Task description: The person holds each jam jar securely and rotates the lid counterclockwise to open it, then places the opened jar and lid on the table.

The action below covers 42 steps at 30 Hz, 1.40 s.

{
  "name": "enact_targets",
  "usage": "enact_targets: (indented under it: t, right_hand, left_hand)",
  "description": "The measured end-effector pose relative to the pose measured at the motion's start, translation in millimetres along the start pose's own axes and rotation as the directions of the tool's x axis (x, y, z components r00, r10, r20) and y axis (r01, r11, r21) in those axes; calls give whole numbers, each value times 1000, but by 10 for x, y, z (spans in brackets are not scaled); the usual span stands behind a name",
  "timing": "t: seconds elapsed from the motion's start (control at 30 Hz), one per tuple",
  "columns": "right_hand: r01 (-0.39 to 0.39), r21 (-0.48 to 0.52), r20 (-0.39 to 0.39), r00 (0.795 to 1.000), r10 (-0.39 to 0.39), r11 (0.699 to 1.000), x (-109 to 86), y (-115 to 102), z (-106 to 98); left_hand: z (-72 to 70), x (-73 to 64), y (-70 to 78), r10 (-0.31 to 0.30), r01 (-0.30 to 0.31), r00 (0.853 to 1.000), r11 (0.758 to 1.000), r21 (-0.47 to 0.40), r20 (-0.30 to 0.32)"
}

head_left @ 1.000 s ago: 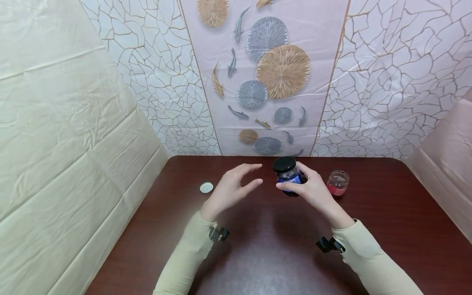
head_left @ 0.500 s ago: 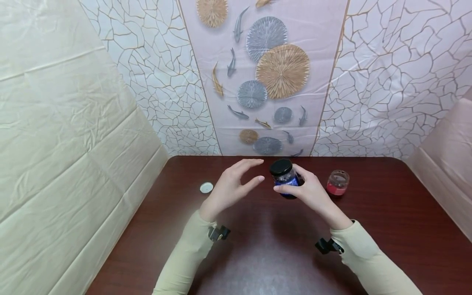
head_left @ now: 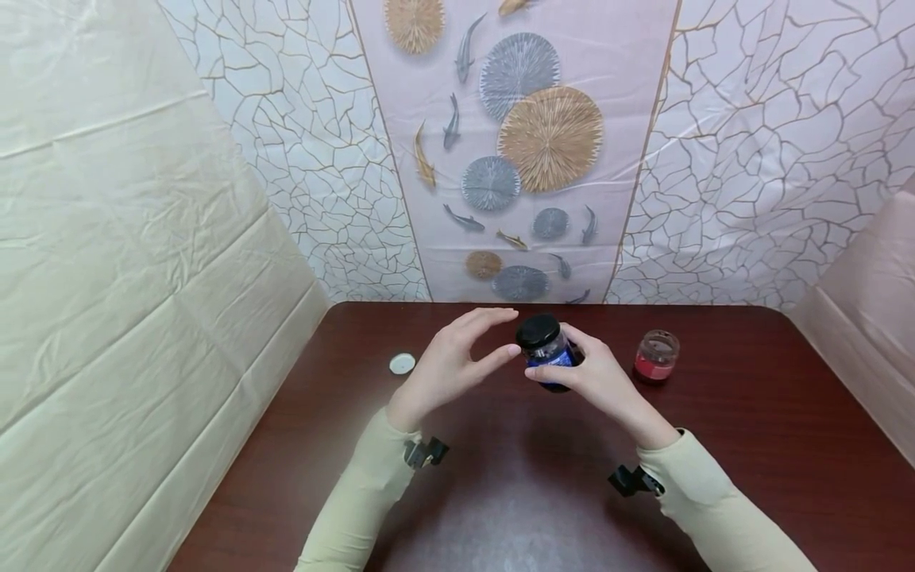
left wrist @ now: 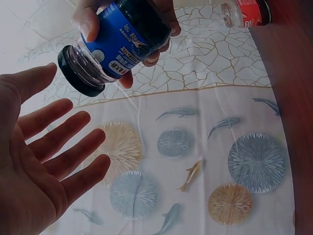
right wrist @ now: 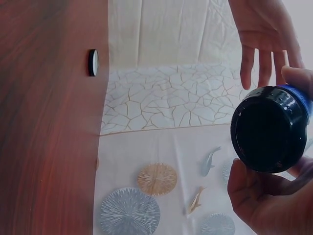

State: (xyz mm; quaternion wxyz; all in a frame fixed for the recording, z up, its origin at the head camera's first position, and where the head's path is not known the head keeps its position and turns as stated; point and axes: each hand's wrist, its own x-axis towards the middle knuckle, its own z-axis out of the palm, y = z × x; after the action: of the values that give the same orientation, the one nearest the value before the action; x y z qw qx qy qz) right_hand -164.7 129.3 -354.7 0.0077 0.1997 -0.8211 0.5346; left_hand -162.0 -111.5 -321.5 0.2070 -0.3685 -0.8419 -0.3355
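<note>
Find lid [head_left: 402,364] on table [head_left: 500,485], at 9 o'clock from left hand [head_left: 445,367]. Note left hand as spread, holding nothing, just beside cap [head_left: 538,330]; cannot tell contact. See blue jar [head_left: 554,362] at left hand's 3 o'clock, raised, tilted toward 11, clamped in right hand [head_left: 602,380]. Log change: shifted nearer left hand over last second; judge cap now within grasp. List red jar [head_left: 654,368] at right hand's 2 o'clock.

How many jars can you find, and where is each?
2. A blue-labelled jar is held in the right hand; a red-labelled jar stands on the table to its right.
</note>
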Motion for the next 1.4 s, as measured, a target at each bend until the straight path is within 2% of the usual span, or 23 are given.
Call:
enact_targets:
  t: [0.4,0.63,1.03,1.2,1.4]
  right_hand:
    - [19,-21,24,1000,-19,1000,-11,-8,46]
    - [16,2,47,999,-16,1000,-21,-25,74]
    - [57,17,119,991,-59,998,-44,-38,95]
    - [78,43,166,983,-84,996,-51,-34,100]
    - [100,73,218,969,-113,992,-61,-13,100]
  left_hand:
    - [-14,-14,44,19,-20,1000,1000,14,10]
    - [-33,-22,50,36,-36,999,999,8,25]
    - [-46,-50,16,74,-68,991,996,-58,113]
    - [-46,-60,8,95,-79,981,991,-105,167]
    - [-34,-72,-14,127,-105,967,989,-108,222]
